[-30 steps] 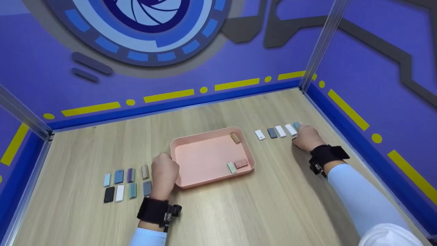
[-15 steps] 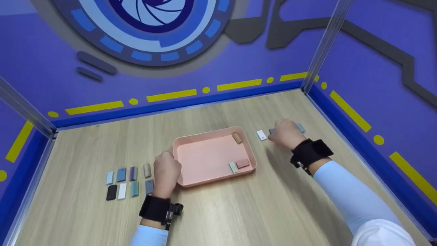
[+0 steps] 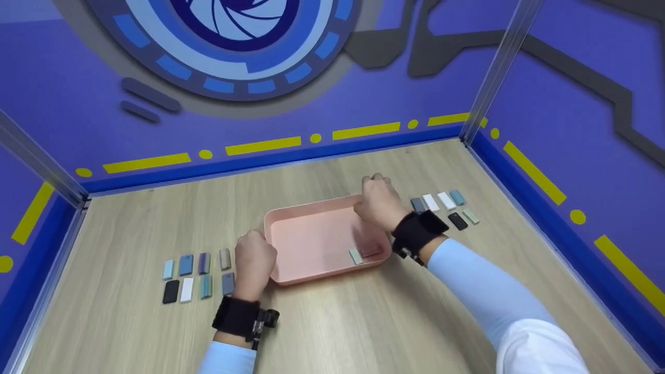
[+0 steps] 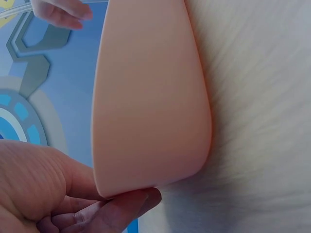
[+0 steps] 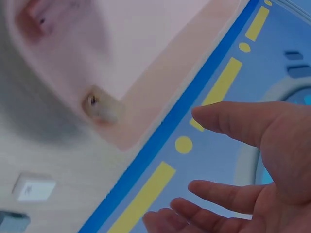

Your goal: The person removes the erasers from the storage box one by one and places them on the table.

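My left hand grips the left end of a pink tray; in the left wrist view its fingers press against the tray's wall. My right hand hovers over the tray's far right corner. The right wrist view shows its thumb and fingers apart, with nothing between them. A tan block lies in that corner, hidden by the hand in the head view. A pale green block and a reddish block lie near the tray's front right corner.
Left of the tray, small blocks stand in two rows, among them a black one and a blue one. More lie to the right, including a teal block and a black block. Purple panels enclose the table.
My right hand has moved left, from the teal block at the far right, past the row of blocks to above the tray's far right corner. My left hand keeps its grip on the tray.
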